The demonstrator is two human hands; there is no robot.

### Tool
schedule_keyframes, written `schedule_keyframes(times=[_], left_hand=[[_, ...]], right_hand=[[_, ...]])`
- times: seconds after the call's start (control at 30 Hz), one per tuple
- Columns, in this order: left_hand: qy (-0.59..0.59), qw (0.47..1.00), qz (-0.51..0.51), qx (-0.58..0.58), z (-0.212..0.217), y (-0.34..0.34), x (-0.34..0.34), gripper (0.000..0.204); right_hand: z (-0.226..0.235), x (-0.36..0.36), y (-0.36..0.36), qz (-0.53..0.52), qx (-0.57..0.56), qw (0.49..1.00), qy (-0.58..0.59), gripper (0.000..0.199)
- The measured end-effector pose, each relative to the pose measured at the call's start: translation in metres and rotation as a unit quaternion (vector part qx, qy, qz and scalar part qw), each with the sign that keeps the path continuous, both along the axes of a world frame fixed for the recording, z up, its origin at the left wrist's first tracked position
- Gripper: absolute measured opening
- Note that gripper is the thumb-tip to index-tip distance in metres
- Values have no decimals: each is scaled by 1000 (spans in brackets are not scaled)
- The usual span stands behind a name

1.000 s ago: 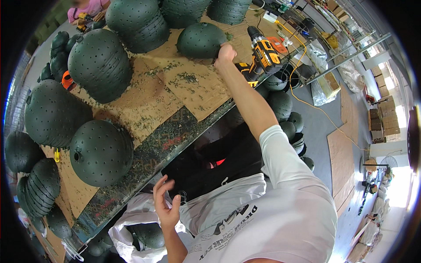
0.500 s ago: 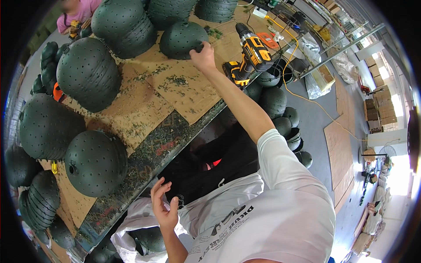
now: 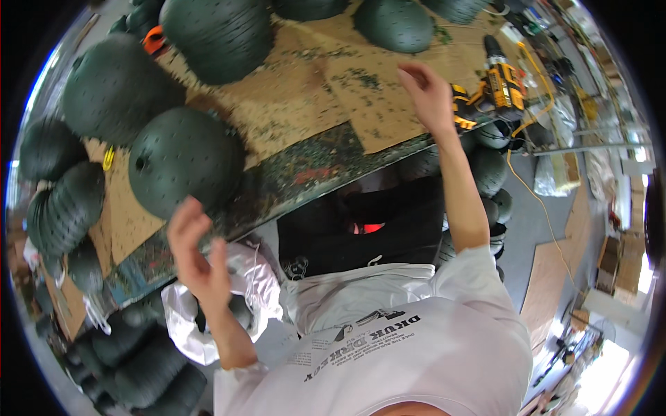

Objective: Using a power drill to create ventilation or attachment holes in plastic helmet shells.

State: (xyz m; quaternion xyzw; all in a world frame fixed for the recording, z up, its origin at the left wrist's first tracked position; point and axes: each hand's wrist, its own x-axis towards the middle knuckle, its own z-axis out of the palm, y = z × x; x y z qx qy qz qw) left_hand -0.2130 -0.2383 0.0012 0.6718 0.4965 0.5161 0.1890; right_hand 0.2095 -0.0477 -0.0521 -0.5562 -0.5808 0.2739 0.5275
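My right hand (image 3: 429, 100) hovers over the cardboard sheet (image 3: 305, 104) on the workbench, its fingers loosely bent and apart, holding nothing. Beyond it sits a dark green dome-shaped bowl (image 3: 394, 26) dotted with small holes; the hand does not touch it. Just right of the hand, a yellow and black cordless drill (image 3: 506, 87) stands on the bench. My left hand (image 3: 201, 267), somewhat blurred, is raised in front of the bench's near edge with fingers spread and nothing in them. Its fingertips are nearest to a stack of nested holed bowls (image 3: 184, 163); whether they touch is unclear.
More bowl stacks (image 3: 118, 90) line the bench's left and far sides. Green shavings (image 3: 364, 78) litter the cardboard. A white sack (image 3: 184, 326) with bowls hangs below my left hand. A yellow cord (image 3: 531, 191) runs down at right, past bowls under the bench.
My right hand has come away from the small bowl toward me. My left hand has moved left and up toward the near bowl stack. The view has turned toward the bench's left.
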Motion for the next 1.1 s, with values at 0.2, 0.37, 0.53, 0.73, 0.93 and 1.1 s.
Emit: schedule_keyframes(times=[0.2,0.37,0.53,0.73,0.93,1.1], left_hand=[[220,960,162,65,61,81,-37,26],[260,954,149,10,61,111,-54,14],[336,934,117,42,76,106,-61,10],[350,921,77,151,112,91,10,9],[316,913,-127,225,83,124,125,8],[266,915,-190,238,28,173,196,7]], right_hand=[[-9,15,-127,55,-103,993,-13,27],[-29,58,-190,45,-158,986,19,27],[-28,98,-204,27,-145,988,47,22],[-28,149,-152,-176,34,982,-52,46],[-17,141,-59,-145,-46,981,-117,50],[-23,154,-7,-75,101,990,64,22]])
